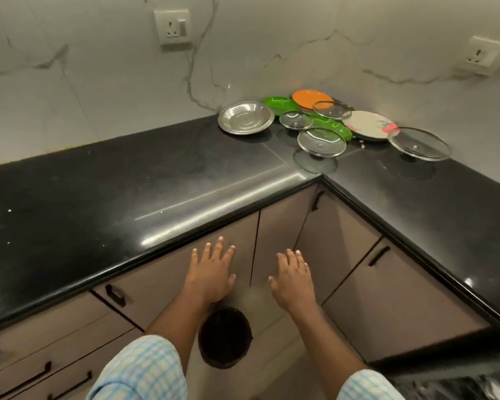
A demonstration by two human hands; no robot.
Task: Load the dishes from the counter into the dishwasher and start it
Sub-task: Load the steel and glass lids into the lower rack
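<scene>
Both hands are out and holding nothing: the left hand (pixel 211 272) is flat with its fingers spread wide, and the right hand (pixel 293 281) next to it is just as loose, palm down. Both hover below the front edge of the glossy black L-shaped stone counter (pixel 127 203), in front of the grey-brown cabinet doors (pixel 387 298) under it. Lower down, between the forearms, a dark round bin (pixel 225 337) sits at the counter's foot. The dishes are well away from the hands, bunched in the counter's back corner: a round steel plate (pixel 246 117) on the left of the cluster, then two green plastic plates (pixel 280 103), an orange round plate (pixel 312 99) against the wall, a white flowered plate (pixel 368 125), and four round glass lids (pixel 321 141) with steel rims, the largest glass lid (pixel 419 143) furthest right along the counter.
</scene>
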